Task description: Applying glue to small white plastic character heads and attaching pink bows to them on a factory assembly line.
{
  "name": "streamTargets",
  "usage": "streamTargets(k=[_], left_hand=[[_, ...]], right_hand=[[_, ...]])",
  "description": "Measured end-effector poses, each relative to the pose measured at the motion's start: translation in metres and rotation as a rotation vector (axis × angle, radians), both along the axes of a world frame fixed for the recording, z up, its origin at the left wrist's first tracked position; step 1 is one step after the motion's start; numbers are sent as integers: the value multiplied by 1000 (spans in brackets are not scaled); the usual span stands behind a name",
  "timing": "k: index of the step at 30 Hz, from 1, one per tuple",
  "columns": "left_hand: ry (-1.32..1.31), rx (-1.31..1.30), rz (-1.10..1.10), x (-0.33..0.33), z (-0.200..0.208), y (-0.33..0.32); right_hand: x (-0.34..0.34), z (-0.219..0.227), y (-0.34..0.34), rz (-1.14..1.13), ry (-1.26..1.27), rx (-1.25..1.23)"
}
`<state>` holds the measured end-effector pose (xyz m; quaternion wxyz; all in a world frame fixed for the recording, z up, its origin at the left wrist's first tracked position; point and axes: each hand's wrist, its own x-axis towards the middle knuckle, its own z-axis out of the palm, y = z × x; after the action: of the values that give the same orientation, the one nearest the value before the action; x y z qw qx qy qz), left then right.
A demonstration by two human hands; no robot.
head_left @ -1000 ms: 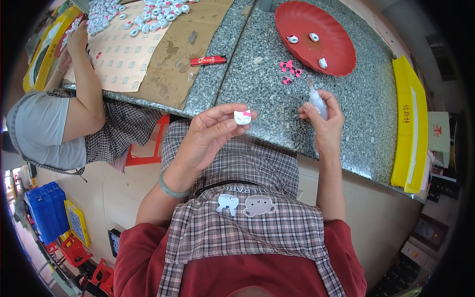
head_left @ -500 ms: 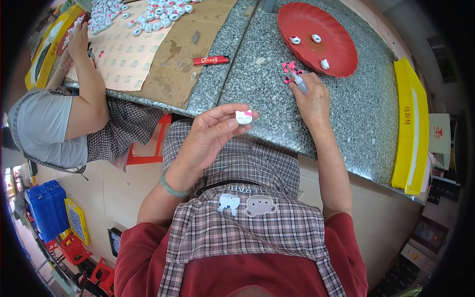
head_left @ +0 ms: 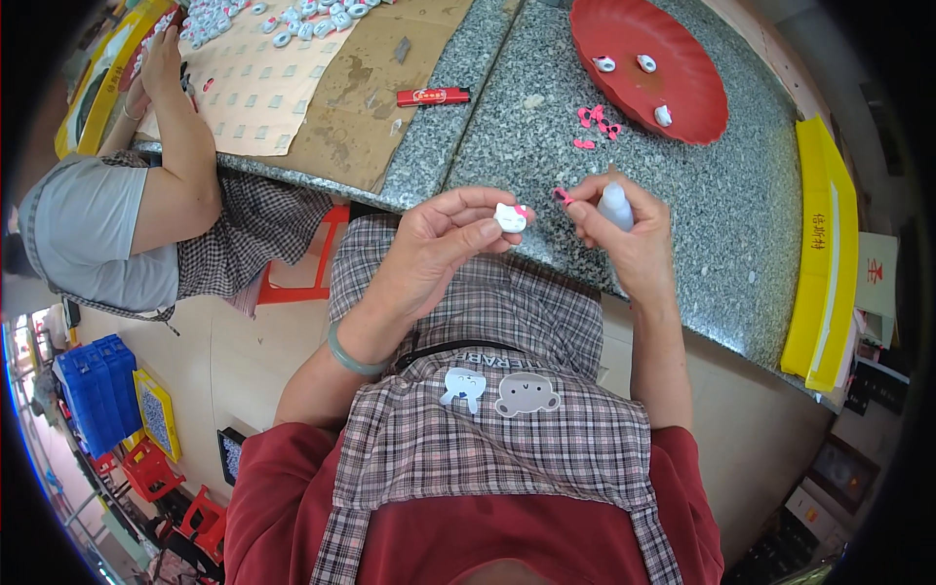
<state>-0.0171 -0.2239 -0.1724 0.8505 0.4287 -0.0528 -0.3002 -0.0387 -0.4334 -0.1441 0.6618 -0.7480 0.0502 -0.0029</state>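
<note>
My left hand (head_left: 429, 252) pinches a small white cat-head piece (head_left: 507, 218) with a pink bow on one side, between thumb and fingers, above the table's near edge. In my right hand (head_left: 643, 252) is a small translucent squeeze bottle (head_left: 615, 206) with a thin tip, held upright. A loose pink bow (head_left: 563, 196) is pinched at the thumb and fingertips of that same hand, a short way from the cat-head piece. Several more pink bows (head_left: 597, 119) lie on the granite beyond it. A red scalloped dish (head_left: 697, 63) at the far right holds 3 white pieces.
A red lighter-like stick (head_left: 433, 97) lies beside brown cardboard (head_left: 361, 107). Many white pieces (head_left: 317, 21) are heaped on a patterned sheet (head_left: 258, 97) at far left, where a co-worker's arm (head_left: 185, 122) reaches in. A yellow bin edge (head_left: 822, 253) borders the table's right side.
My right hand has drawn back toward me from the bows, with one bow now pinched beside the bottle, which has turned upright. The left hand still holds the cat-head piece.
</note>
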Motion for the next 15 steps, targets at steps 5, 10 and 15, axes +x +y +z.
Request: streamTargets(k=[5, 10, 15], left_hand=[[-59, 75, 11, -3, -1, -2], [-119, 146, 28, -5, 1, -3], [-183, 201, 21, -7, 1, -3]], right_hand=[[-16, 5, 15, 80, 45, 99], [-18, 3, 20, 123, 46, 133], [-18, -1, 21, 121, 96, 193]])
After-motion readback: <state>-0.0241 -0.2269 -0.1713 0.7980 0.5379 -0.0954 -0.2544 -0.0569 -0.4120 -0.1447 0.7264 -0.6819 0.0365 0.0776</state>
